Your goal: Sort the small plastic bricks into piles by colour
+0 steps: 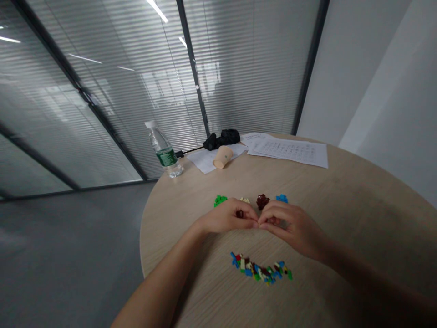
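My left hand [232, 215] and my right hand [292, 227] meet over the table, thumb and finger of each pinched together. Their fingertips touch, and anything between them is too small or hidden to make out. Just beyond the hands lie small heaps of toy bricks: green bricks [220, 199], cream bricks [245, 200] partly covered by my left hand, dark brown bricks [262, 201] and blue bricks [282, 198] behind my right hand. Nearer to me, a curved band of mixed coloured bricks [261, 270] lies on the tabletop, apart from both hands.
The round wooden table [191, 191] has a plastic water bottle [165, 152] standing near its left edge. A paper cup [223, 157] lies on its side near a black bundle [223, 138]. Printed sheets [290, 150] lie at the back. Glass panels with blinds [252, 68] rise behind.
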A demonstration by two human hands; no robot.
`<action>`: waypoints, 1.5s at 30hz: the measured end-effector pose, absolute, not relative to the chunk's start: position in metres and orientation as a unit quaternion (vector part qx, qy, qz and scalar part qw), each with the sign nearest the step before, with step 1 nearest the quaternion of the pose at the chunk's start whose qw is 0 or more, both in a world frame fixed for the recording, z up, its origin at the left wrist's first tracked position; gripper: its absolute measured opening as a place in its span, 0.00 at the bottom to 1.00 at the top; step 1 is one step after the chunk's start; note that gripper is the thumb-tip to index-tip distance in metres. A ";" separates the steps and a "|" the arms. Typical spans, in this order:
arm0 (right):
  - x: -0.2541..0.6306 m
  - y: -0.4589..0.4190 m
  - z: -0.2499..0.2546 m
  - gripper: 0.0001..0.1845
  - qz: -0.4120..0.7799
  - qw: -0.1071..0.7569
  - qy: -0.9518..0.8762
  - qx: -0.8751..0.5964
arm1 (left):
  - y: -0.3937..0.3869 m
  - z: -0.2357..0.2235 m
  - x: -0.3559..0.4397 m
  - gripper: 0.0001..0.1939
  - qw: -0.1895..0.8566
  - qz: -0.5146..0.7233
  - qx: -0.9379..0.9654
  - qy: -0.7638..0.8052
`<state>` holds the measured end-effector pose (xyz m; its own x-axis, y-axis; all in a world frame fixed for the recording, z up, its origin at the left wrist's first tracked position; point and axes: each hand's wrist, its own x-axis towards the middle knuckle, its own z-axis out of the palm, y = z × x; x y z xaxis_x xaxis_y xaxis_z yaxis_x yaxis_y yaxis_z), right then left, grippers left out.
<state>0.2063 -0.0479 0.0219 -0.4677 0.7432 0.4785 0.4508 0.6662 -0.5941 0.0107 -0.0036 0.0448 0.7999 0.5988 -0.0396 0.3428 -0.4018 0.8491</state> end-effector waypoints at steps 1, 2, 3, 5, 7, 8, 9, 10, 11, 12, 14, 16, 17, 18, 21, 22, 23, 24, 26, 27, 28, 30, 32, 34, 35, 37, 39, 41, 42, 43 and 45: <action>0.206 -0.048 0.022 0.05 0.202 0.370 -0.832 -0.360 | -0.004 0.045 0.011 0.09 0.466 0.137 0.824 0.291; 0.206 -0.048 0.022 0.05 0.205 0.370 -0.831 -0.362 | -0.005 0.046 0.011 0.08 0.464 0.137 0.824 0.294; 0.206 -0.048 0.022 0.05 0.207 0.371 -0.829 -0.364 | -0.005 0.047 0.011 0.08 0.463 0.137 0.824 0.295; 0.207 -0.047 0.023 0.05 0.202 0.376 -0.824 -0.373 | -0.005 0.048 0.010 0.07 0.460 0.137 0.825 0.298; 0.207 -0.046 0.024 0.05 0.188 0.385 -0.818 -0.384 | -0.003 0.050 0.007 0.07 0.453 0.142 0.825 0.306; 0.208 -0.046 0.024 0.05 0.181 0.390 -0.815 -0.390 | -0.002 0.050 0.005 0.07 0.447 0.145 0.826 0.312; 0.208 -0.045 0.024 0.05 0.173 0.394 -0.812 -0.395 | -0.001 0.051 0.003 0.07 0.437 0.148 0.827 0.321; 0.209 -0.045 0.024 0.05 0.166 0.397 -0.809 -0.399 | 0.001 0.052 0.001 0.07 0.423 0.147 0.831 0.330; 0.209 -0.044 0.024 0.06 0.161 0.399 -0.807 -0.404 | 0.003 0.052 -0.002 0.07 0.403 0.144 0.837 0.341; 0.209 -0.044 0.024 0.06 0.156 0.399 -0.806 -0.408 | 0.005 0.052 -0.005 0.07 0.376 0.139 0.844 0.355; 0.210 -0.043 0.023 0.06 0.146 0.402 -0.803 -0.414 | 0.010 0.052 -0.012 0.07 0.294 0.127 0.863 0.390; 0.211 -0.043 0.022 0.06 0.137 0.403 -0.801 -0.420 | 0.016 0.051 -0.019 0.07 0.194 0.109 0.877 0.426; 0.212 -0.042 0.021 0.06 0.134 0.404 -0.800 -0.423 | 0.019 0.050 -0.023 0.07 0.153 0.102 0.878 0.442; 0.212 -0.042 0.021 0.07 0.134 0.402 -0.799 -0.426 | 0.022 0.050 -0.027 0.07 0.128 0.095 0.879 0.450; 0.213 -0.042 0.021 0.07 0.140 0.395 -0.797 -0.435 | 0.027 0.049 -0.035 0.07 0.100 0.090 0.879 0.457; 0.213 -0.041 0.021 0.07 0.143 0.393 -0.795 -0.439 | 0.028 0.049 -0.037 0.07 0.098 0.090 0.880 0.456; 0.213 -0.041 0.021 0.07 0.146 0.392 -0.793 -0.443 | 0.029 0.050 -0.038 0.07 0.098 0.091 0.881 0.454; 0.213 -0.041 0.021 0.07 0.147 0.391 -0.791 -0.446 | 0.029 0.050 -0.039 0.08 0.099 0.092 0.881 0.453; 0.214 -0.040 0.020 0.07 0.148 0.392 -0.788 -0.452 | 0.029 0.051 -0.039 0.08 0.101 0.096 0.881 0.453; 0.214 -0.040 0.019 0.07 0.149 0.393 -0.786 -0.453 | 0.029 0.051 -0.039 0.08 0.102 0.098 0.880 0.453; 0.214 -0.039 0.019 0.06 0.150 0.394 -0.785 -0.454 | 0.029 0.050 -0.039 0.08 0.103 0.098 0.880 0.453; 0.214 -0.039 0.019 0.06 0.151 0.395 -0.781 -0.459 | 0.029 0.049 -0.037 0.07 0.106 0.096 0.883 0.448; 0.214 -0.040 0.019 0.07 0.150 0.396 -0.778 -0.464 | 0.029 0.048 -0.036 0.08 0.108 0.095 0.886 0.440; 0.214 -0.039 0.020 0.07 0.144 0.399 -0.775 -0.468 | 0.029 0.047 -0.036 0.08 0.108 0.097 0.890 0.432; 0.215 -0.039 0.021 0.07 0.142 0.401 -0.774 -0.469 | 0.029 0.047 -0.036 0.08 0.108 0.097 0.892 0.429; 0.216 -0.038 0.022 0.07 0.137 0.409 -0.770 -0.470 | 0.028 0.047 -0.035 0.08 0.108 0.095 0.894 0.424; 0.217 -0.036 0.023 0.07 0.131 0.418 -0.763 -0.475 | 0.027 0.047 -0.033 0.08 0.105 0.092 0.895 0.424; 0.219 -0.034 0.022 0.06 0.125 0.424 -0.756 -0.483 | 0.026 0.046 -0.029 0.08 0.095 0.094 0.892 0.433; 0.219 -0.034 0.022 0.06 0.123 0.425 -0.754 -0.486 | 0.025 0.045 -0.025 0.08 0.086 0.096 0.889 0.439; 0.219 -0.033 0.021 0.06 0.121 0.424 -0.753 -0.488 | 0.024 0.043 -0.022 0.08 0.076 0.100 0.887 0.445; 0.218 -0.033 0.019 0.07 0.121 0.420 -0.757 -0.486 | 0.023 0.039 -0.014 0.08 0.055 0.104 0.882 0.455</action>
